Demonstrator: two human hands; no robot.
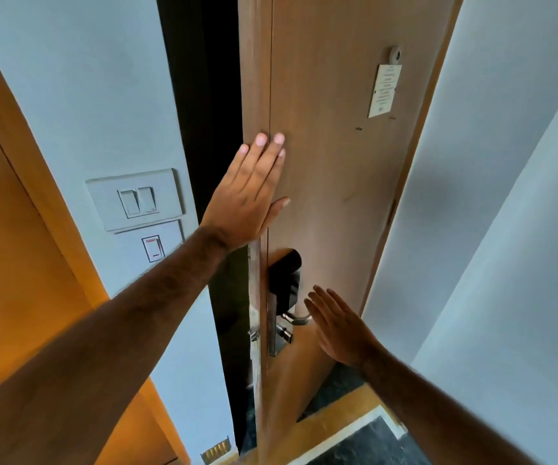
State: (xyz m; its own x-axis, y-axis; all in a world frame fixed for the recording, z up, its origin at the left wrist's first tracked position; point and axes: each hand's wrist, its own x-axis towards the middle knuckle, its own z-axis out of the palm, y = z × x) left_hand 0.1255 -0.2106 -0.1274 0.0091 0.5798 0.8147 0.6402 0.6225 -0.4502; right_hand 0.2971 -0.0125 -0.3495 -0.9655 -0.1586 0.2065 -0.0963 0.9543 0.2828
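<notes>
On my feed the wooden door (331, 162) sits dead centre, ajar, with a dark gap (200, 95) along its left edge. The left hand (250, 203) lies flat on the door face close to that edge, above the lock. Its fingers are straight and together, thumb out to the side, palm pressing the wood, nothing gripped. The right hand (341, 330) is spread too, fingers straight and slightly apart, low on the door just right of the lever handle (296, 318). I can't tell whether it touches the lever or the wood; it grips neither.

The lever sticks out to the right from a metal plate, under a black lock unit (284, 280). Latch hardware shows on the door's edge at the same height. Upper right of the door face: a white notice card (384, 90) under a round white fitting (395, 55).

Left of the gap, on the pale wall: a two-rocker switch plate (135, 199), with a single red-topped switch (152, 248) right below it. Orange-brown wood panel (9, 229) at far left. Dark tile floor (371, 441) at bottom right.
</notes>
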